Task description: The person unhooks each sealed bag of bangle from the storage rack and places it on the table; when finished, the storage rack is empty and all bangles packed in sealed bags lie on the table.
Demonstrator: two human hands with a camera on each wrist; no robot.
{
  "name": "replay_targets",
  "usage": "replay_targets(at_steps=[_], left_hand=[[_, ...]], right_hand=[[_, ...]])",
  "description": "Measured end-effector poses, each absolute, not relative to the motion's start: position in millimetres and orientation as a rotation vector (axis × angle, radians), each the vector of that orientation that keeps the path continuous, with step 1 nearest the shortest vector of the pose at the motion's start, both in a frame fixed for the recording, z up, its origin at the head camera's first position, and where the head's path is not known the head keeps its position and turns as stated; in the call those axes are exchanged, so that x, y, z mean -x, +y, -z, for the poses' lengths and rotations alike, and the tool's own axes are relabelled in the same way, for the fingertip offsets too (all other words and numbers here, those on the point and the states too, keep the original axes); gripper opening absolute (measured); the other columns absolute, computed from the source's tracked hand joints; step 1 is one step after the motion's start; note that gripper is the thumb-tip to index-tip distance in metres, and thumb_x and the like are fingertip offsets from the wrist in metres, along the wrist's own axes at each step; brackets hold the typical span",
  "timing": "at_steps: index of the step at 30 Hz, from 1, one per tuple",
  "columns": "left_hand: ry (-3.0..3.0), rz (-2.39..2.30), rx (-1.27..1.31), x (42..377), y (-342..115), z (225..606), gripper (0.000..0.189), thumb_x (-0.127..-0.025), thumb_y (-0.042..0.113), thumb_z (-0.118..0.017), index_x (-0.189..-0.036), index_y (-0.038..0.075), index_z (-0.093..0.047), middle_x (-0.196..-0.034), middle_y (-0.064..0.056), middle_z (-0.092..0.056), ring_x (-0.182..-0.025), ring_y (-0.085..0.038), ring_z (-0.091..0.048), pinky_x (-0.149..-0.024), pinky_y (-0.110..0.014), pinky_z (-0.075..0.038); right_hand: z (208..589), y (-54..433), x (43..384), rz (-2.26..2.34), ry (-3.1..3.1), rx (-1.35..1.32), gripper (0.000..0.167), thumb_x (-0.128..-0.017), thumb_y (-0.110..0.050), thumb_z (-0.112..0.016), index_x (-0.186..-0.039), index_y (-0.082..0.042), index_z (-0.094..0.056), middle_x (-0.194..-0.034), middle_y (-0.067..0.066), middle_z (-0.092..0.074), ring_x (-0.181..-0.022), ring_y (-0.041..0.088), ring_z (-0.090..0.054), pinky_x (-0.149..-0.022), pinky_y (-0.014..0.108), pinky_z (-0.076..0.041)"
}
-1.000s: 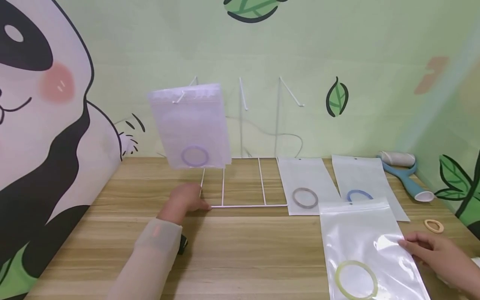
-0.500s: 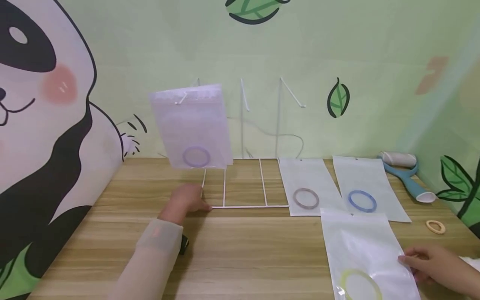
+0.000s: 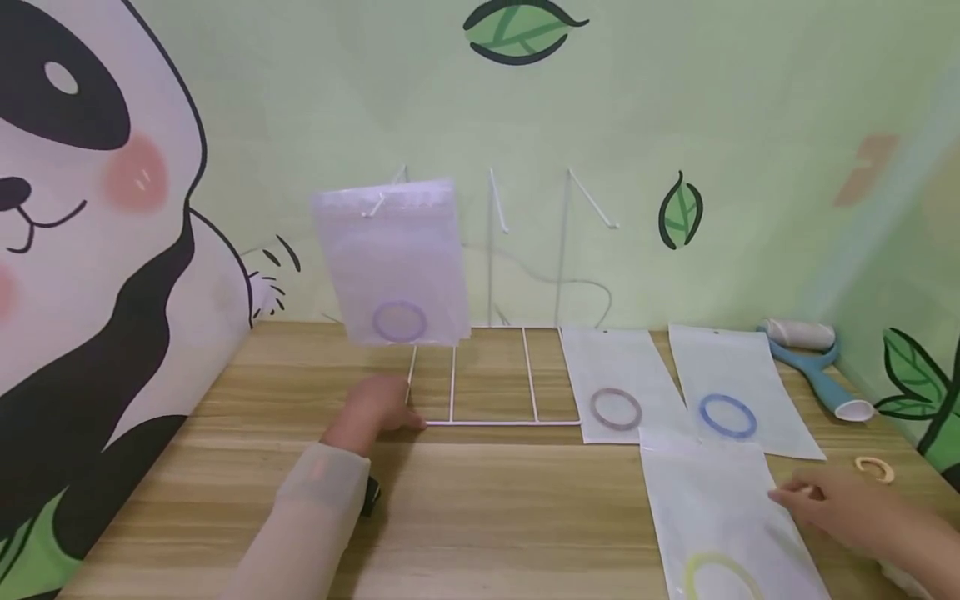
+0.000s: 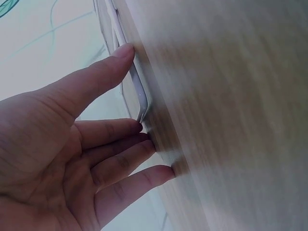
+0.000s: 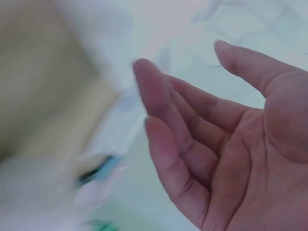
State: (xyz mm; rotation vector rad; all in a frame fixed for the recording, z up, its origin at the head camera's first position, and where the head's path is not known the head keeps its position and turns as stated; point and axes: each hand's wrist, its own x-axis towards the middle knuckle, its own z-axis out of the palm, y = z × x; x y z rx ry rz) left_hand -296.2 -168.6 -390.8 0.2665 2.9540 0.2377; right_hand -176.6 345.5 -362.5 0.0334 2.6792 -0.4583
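Observation:
At the front left corner of a white wire rack (image 3: 495, 423), my left hand (image 3: 378, 402) holds the base rod. In the left wrist view its thumb (image 4: 122, 52) lies on the rod and the fingertips meet the corner and the wood. Several translucent zip bags (image 3: 390, 258), the front one with a purple ring, hang from the rack's left hook; two other hooks are bare. My right hand (image 3: 847, 508) is over the right edge of a flat bag with a yellow ring (image 3: 716, 483). The right wrist view shows its fingers loosely bent, nothing between them.
On the wooden table (image 3: 480, 500), right of the rack, lie a bag with a brownish ring (image 3: 622, 362) and a bag with a blue ring (image 3: 720, 367). Beyond them is a blue forked handle with a white roll (image 3: 813, 371). A beige ring (image 3: 874, 469) lies near the right hand.
The bag with the yellow ring has come down flat on the table, its top edge lower. My right hand has let go of it. The left hand stays at the rack's corner.

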Motion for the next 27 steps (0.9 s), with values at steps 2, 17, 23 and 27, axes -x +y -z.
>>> replay_targets(at_steps=[2,17,23,27], left_hand=[[2.952,-0.242,-0.261,296,-170,392,0.042,-0.078,0.042,-0.083,-0.075,0.009,-0.057,-0.076,-0.005,-0.060,-0.073,-0.022,-0.056,-0.075,-0.044,-0.050],[2.964,-0.239,-0.248,298,-165,399,0.042,-0.076,0.042,-0.084,-0.078,0.008,-0.059,-0.079,-0.006,-0.063,-0.077,-0.024,-0.060,-0.078,-0.043,-0.051],[2.973,-0.246,-0.211,298,-168,397,0.042,-0.075,0.041,-0.086,-0.077,0.008,-0.059,-0.080,-0.007,-0.064,-0.077,-0.025,-0.060,-0.078,-0.044,-0.051],[2.976,-0.250,-0.210,298,-170,396,0.042,-0.075,0.041,-0.085,-0.078,0.009,-0.059,-0.082,-0.007,-0.064,-0.079,-0.025,-0.061,-0.079,-0.044,-0.050]], right_hand=[[345,322,188,0.463,2.754,0.101,0.057,-0.100,-0.047,-0.054,-0.122,0.005,-0.061,-0.082,-0.001,-0.063,-0.072,0.015,-0.059,-0.065,0.036,-0.048],[306,141,264,0.744,2.939,0.679,0.035,-0.100,-0.033,-0.058,-0.128,-0.012,-0.063,-0.115,0.008,-0.069,-0.111,0.029,-0.063,-0.092,0.050,-0.048],[308,91,294,0.982,2.915,0.724,0.048,-0.099,-0.031,-0.061,-0.140,-0.009,-0.053,-0.136,0.014,-0.057,-0.127,0.030,-0.052,-0.104,0.050,-0.041],[312,66,312,1.162,2.890,0.690,0.054,-0.098,-0.030,-0.063,-0.146,-0.009,-0.046,-0.139,0.015,-0.052,-0.130,0.031,-0.050,-0.105,0.047,-0.041]])
